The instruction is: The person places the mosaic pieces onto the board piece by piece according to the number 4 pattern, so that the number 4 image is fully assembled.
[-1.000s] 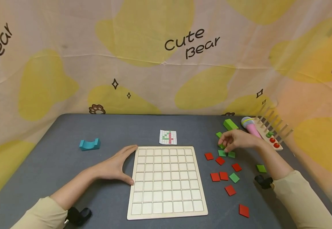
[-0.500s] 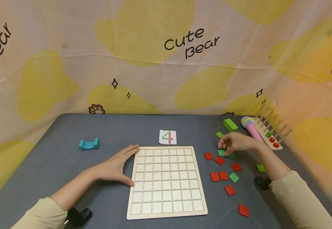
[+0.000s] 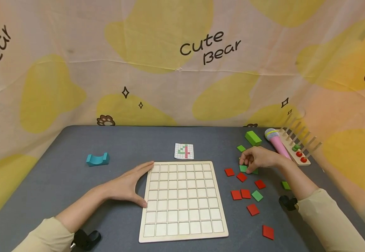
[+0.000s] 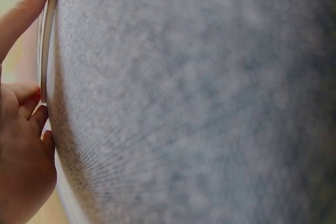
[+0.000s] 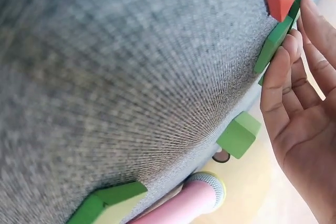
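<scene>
Grid board of pale wood lies flat on the table. One red tile rests right of the board's near corner, and a second red tile lies farther up that side. Next, right of the board, come two touching red tiles and a lone green tile just beside them. The left hand is at the board's left edge, thumb and fingers spread wide. Off the board's far right, three more red tiles lie loose. There the right hand reaches down to clustered green tiles, fingers bent; whether they pinch one I can't tell. A teal block, hollowed on top, sits left of the board. Past the board's far edge is a printed card. Beyond the board's far right corner are a bright green block, a pink microphone and a peg rack. Behind the board hangs a "Cute Bear" cloth.
</scene>
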{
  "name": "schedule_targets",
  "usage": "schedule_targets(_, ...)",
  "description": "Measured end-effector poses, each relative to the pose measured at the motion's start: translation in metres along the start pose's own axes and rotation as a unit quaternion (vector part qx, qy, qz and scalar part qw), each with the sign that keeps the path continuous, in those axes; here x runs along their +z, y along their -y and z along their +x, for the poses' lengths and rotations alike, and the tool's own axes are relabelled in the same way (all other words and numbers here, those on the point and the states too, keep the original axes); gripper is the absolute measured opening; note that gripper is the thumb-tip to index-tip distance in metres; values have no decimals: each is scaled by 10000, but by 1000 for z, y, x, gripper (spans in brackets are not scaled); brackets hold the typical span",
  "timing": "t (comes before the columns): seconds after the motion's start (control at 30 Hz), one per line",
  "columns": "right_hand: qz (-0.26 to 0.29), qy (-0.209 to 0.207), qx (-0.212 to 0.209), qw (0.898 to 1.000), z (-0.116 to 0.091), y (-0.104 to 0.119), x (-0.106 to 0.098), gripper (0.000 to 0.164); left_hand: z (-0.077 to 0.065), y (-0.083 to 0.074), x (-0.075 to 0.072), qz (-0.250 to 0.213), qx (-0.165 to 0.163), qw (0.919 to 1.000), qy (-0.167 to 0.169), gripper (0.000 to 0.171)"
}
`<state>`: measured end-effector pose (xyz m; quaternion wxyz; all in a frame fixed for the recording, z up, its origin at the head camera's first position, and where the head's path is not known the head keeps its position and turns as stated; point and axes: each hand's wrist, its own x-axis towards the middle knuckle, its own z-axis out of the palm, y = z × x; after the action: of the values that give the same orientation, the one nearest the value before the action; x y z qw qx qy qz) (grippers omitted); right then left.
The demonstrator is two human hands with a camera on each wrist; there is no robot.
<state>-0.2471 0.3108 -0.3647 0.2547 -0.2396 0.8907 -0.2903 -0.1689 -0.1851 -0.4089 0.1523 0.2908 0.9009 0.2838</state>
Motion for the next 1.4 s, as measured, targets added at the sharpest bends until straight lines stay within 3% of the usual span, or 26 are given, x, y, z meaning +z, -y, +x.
schedule_targets(0.6,-510,-154,-27,9986,4,9,3,25,0,1,0,187,30,9998,-23,129)
schedule_targets(0.93,-301,-73,-83,9995,4,17,-1,17,0,0,-1,328,32,9994,-66,129)
schedule_targets(1.4,-67,-250,-423,9988,36,50,3,12,-1,1,-1,405,73,9991,-84,129)
